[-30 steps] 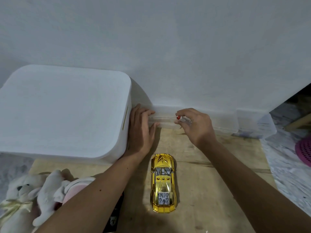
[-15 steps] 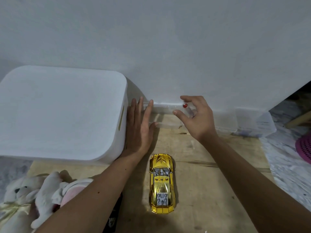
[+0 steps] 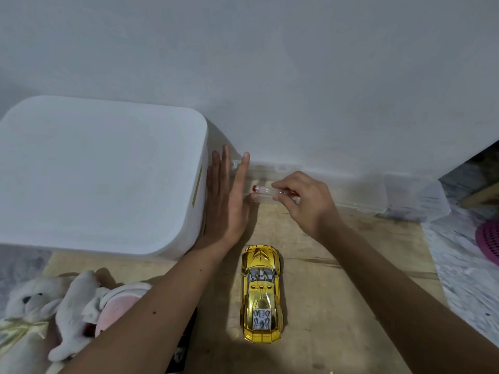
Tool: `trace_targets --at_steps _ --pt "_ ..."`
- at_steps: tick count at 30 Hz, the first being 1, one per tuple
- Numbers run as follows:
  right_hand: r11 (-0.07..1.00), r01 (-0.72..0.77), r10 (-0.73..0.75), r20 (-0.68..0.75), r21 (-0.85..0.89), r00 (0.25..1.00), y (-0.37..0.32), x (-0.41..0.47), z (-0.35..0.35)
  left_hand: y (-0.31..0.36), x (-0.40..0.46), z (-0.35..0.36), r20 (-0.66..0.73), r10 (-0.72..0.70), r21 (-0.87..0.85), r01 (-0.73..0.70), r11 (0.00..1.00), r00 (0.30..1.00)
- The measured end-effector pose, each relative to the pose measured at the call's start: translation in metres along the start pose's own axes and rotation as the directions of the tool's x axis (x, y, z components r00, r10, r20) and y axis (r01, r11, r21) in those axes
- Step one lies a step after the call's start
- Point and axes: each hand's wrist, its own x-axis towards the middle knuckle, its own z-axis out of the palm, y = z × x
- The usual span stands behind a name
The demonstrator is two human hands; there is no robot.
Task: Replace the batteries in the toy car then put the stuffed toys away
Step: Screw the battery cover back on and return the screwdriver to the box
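We see a light wooden board [image 3: 337,306] on the floor carrying a shiny gold plastic toy car [image 3: 262,294], which sits right side up near the middle of the board, nose toward the far edge and the white wall [image 3: 270,63]. Along that far edge, against the wall, lies a shallow clear plastic storage box [image 3: 359,195]. Our right hand [image 3: 305,201] is over the left end of this box, fingers curled, pinching a small screwdriver with a clear handle and a red cap [image 3: 260,189]; the tool lies level, its red end pointing left. Our left hand [image 3: 226,201] is flat and stretched out, fingers straight and pointing toward the wall, holding nothing; its back lies along the right side of a large white rounded plastic bin with a lid [image 3: 100,174], and its thumb is just beside the screwdriver's red end. The bin stands at the board's far left corner. At the near left corner lie the stuffed toys: a white plush bear with a pale yellow ribbon [image 3: 24,311] and a white-and-pink plush animal [image 3: 89,306], touching each other and partly under our left forearm. A pink mesh basket [image 3: 488,238] shows at the right edge, off the board.
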Motion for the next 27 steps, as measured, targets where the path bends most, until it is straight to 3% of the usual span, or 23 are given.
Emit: trace_targets --at_steps 7,20,27 --pt "0.997 -0.060 0.053 -0.117 -0.057 0.992 0.001 0.019 0.019 -0.006 0.000 -0.004 0.014 0.040 -0.031 -0.040 0.999 0.999" --pt "0.987 -0.158 0.152 0.158 0.025 0.976 -0.007 0.045 0.034 -0.007 0.000 -0.005 0.023 0.030 -0.057 -0.028 0.998 0.999" --pt "0.989 -0.129 0.112 0.192 0.079 0.975 -0.004 0.042 0.026 -0.006 0.000 -0.004 0.012 0.023 -0.091 -0.022 0.996 1.000"
